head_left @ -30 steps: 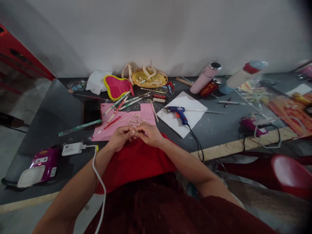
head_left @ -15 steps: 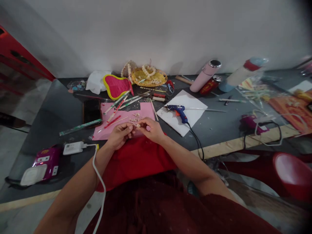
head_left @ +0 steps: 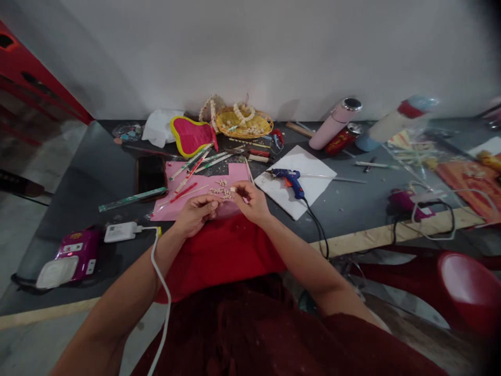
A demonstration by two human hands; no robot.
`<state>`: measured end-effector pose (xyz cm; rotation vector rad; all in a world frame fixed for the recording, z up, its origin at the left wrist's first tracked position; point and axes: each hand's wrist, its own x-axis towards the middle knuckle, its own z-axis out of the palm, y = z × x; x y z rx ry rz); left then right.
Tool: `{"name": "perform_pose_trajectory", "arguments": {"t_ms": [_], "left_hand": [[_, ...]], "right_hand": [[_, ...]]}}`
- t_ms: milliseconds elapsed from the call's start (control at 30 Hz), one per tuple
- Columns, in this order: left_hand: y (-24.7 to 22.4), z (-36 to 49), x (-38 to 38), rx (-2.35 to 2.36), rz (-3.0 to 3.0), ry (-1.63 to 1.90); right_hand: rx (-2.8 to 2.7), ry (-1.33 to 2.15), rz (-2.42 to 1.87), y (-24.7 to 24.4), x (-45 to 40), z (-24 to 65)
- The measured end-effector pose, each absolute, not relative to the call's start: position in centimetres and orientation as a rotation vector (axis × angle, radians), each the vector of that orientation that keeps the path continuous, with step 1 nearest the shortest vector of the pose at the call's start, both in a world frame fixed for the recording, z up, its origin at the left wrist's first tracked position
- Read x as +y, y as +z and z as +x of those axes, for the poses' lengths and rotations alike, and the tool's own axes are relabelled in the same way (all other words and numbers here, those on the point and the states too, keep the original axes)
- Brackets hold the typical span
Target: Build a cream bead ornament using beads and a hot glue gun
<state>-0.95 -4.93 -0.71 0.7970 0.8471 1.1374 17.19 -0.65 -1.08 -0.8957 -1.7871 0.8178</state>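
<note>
My left hand (head_left: 199, 213) is closed, thumb against the fingers, at the front edge of a pink sheet (head_left: 238, 170); what it pinches is too small to make out. Thumb and fingertips of my right hand (head_left: 252, 202) grip a small pale bead-like piece (head_left: 233, 189). A gap separates the two hands. Between and just beyond them, several similar pale pieces (head_left: 223, 183) lie loose on the sheet. Red cloth (head_left: 223, 256) covers my lap below the hands.
Right of my hands, a blue glue gun (head_left: 291, 181) rests on a white board (head_left: 295, 208). A yellow basket (head_left: 245, 134), a pink flask (head_left: 334, 124) and a red can (head_left: 343, 139) stand behind. A phone (head_left: 152, 175) lies left; a white cable (head_left: 162, 282) crosses my left forearm.
My right hand has drawn away from the left hand and holds a small pale piece near the pile. The left hand stays about where it was. The whole view has shifted slightly.
</note>
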Motion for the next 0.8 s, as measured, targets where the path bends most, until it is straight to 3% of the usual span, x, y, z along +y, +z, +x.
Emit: {"name": "perform_pose_trajectory", "arguments": {"t_ms": [800], "left_hand": [[-0.47, -0.89, -4.92, 0.888, 0.797, 1.139]], "right_hand": [[-1.845, 0.863, -0.892, -1.01, -0.55, 17.37]]}}
